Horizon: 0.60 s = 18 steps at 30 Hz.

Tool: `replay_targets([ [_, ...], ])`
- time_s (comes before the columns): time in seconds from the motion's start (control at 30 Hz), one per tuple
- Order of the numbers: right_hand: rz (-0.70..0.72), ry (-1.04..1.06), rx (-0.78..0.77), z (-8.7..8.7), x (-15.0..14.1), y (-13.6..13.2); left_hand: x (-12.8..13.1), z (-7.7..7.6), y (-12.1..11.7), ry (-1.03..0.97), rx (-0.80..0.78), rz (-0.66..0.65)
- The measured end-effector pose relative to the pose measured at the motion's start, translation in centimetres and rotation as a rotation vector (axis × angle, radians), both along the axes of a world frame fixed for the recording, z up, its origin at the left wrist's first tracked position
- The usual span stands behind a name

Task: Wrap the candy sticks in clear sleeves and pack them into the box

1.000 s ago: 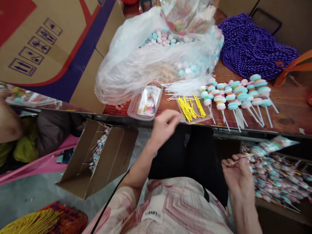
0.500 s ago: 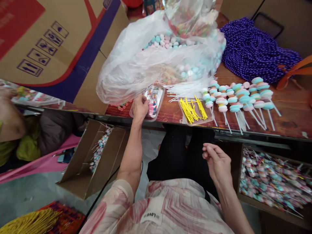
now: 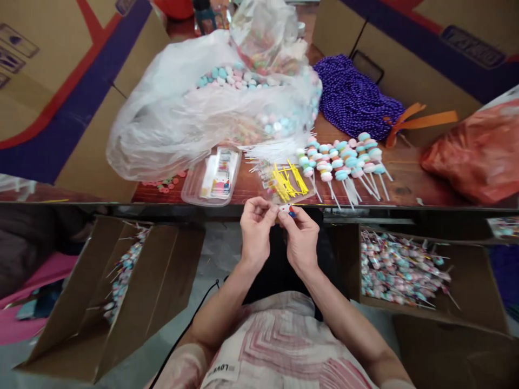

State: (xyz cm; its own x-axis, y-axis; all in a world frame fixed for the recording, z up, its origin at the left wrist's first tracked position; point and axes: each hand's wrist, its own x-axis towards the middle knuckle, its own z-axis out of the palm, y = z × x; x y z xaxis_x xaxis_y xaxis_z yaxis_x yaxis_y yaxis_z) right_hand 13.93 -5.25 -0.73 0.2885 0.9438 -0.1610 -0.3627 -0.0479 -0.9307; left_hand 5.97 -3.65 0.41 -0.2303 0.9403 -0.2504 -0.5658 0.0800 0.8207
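Both hands meet at the table's front edge, over my lap. My left hand [image 3: 256,229] and my right hand [image 3: 300,237] pinch a small clear printed bag [image 3: 287,210] between thumbs and fingers; red and blue print shows at its near end. The bag seems to reach forward over a shallow tray of yellow twist ties [image 3: 290,181]. Left of it sits a clear plastic tub [image 3: 190,189] holding a stack of printed bags [image 3: 222,173]. Candy skewers [image 3: 344,159] in pink, blue and white lie in a row to the right, beside white sticks [image 3: 267,152].
A big translucent bag of candies [image 3: 162,108] covers the table's middle. Behind stand a purple beaded bundle [image 3: 352,94] and cardboard cartons [image 3: 133,59]. Open boxes with candy skewers flank my legs, one left [image 3: 162,270] and one right [image 3: 474,281]. A red bag [image 3: 478,151] lies far right.
My left hand has left the tub of printed bags and come to the middle. My right hand has risen to join it, and a bag is now between them. The view has swung right.
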Motion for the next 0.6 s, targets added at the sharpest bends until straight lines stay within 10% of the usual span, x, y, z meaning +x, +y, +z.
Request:
replay_targets([
  [0.2,-0.008,-0.118,0.020,-0.5,3.2,-0.3,1.2,-1.0,-0.6,-0.245,-0.158,-0.252],
  [0.6,-0.086,-0.083,-0.027,-0.7,3.0,-0.4,3.8,-1.2,-0.6,-0.177,-0.074,-0.037],
])
